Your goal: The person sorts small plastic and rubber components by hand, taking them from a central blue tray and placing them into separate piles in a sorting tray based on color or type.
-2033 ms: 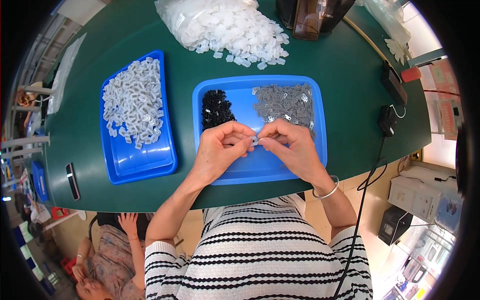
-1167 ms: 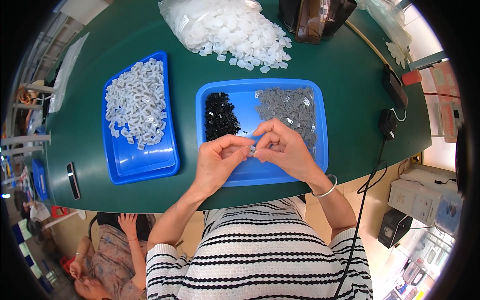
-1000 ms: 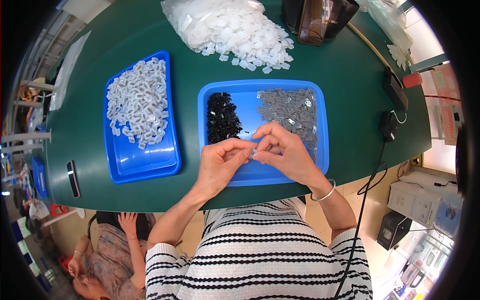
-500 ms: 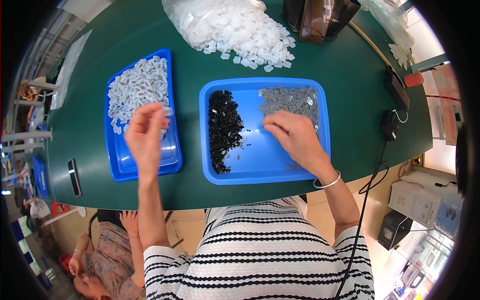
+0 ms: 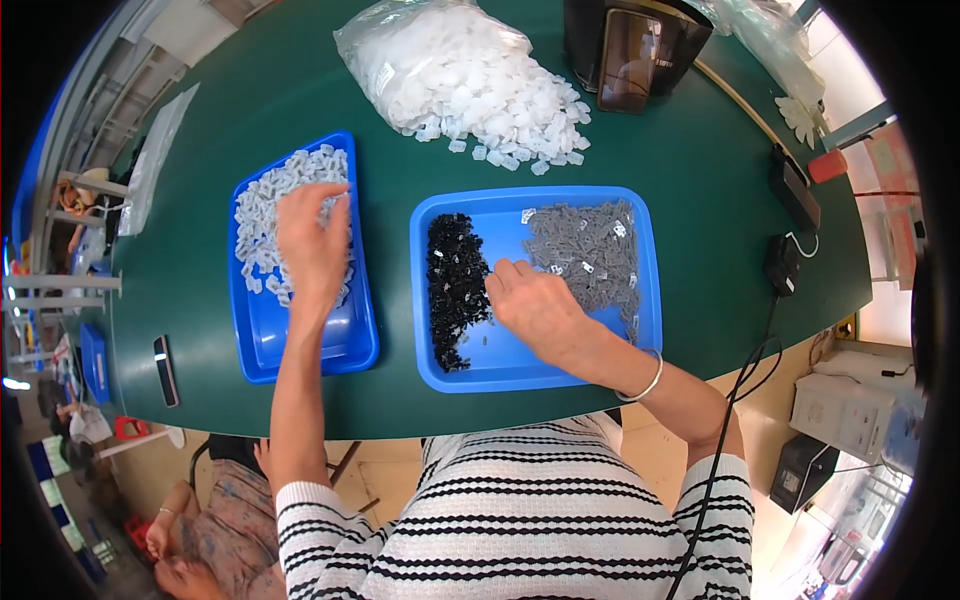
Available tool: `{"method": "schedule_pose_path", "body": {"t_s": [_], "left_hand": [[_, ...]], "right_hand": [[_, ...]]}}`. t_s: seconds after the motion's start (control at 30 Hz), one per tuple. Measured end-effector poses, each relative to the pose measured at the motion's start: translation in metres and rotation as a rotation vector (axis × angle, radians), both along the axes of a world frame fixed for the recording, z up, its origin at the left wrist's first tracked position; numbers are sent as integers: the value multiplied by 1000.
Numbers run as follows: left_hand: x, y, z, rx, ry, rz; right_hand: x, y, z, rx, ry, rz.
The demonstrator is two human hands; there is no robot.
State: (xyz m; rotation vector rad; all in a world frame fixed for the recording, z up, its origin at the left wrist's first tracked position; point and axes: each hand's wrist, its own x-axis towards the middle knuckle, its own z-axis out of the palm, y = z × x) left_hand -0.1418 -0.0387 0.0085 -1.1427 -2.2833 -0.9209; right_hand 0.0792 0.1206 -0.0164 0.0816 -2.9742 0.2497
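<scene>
My left hand (image 5: 313, 240) is above the light grey plastic pieces (image 5: 268, 215) heaped in the dark blue tray (image 5: 262, 350). Its thumb and forefinger curve round until their tips come close together, and whatever may be between them is too small to make out. Over the lighter blue tray (image 5: 520, 375), my right hand (image 5: 535, 305) has its fingers drawn together at the edge of a pile of small black parts (image 5: 455, 280). Those fingertips point down and hide what they grip. Dark grey flat parts (image 5: 590, 245) fill the same tray's far right.
A clear plastic bag (image 5: 400, 70) spills translucent white pieces (image 5: 500, 125) at the back. Beside it stand a phone (image 5: 628, 65) and a black container (image 5: 690, 40). A second phone (image 5: 165, 370) lies at left. Black cables hang at right; another person (image 5: 225, 520) sits lower left.
My right hand has moved left from beside the grey parts to the black pile. The left hand, which held a whitish piece near the tray's right rim, is now over the light grey heap.
</scene>
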Motion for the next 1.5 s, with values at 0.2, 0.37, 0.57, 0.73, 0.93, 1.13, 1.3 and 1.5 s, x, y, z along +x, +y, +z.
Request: {"method": "schedule_pose_path", "body": {"t_s": [0.2, 0.37, 0.57, 0.73, 0.93, 1.13, 1.3, 1.5], "left_hand": [[0, 101, -23, -147, -91, -320], [-7, 127, -34, -335, -294, -285], [-7, 133, -42, -319, -119, -359], [-5, 133, -40, -322, -164, -386], [-5, 116, -27, -256, -358, -300], [64, 75, 3, 226, -1270, -388], [119, 56, 1, 431, -1574, -421], [135, 51, 3, 466, -1521, -451]], "right_hand": [[16, 21, 9, -355, 11, -105], [43, 26, 23, -807, -34, -198], [48, 28, 28, -935, 47, -136], [46, 28, 26, -1105, 55, -247], [50, 29, 18, -1451, 167, -398], [37, 28, 24, -1654, 304, -316], [23, 10, 19, -1741, 392, -280], [26, 4, 15, -1707, 403, -313]]}}
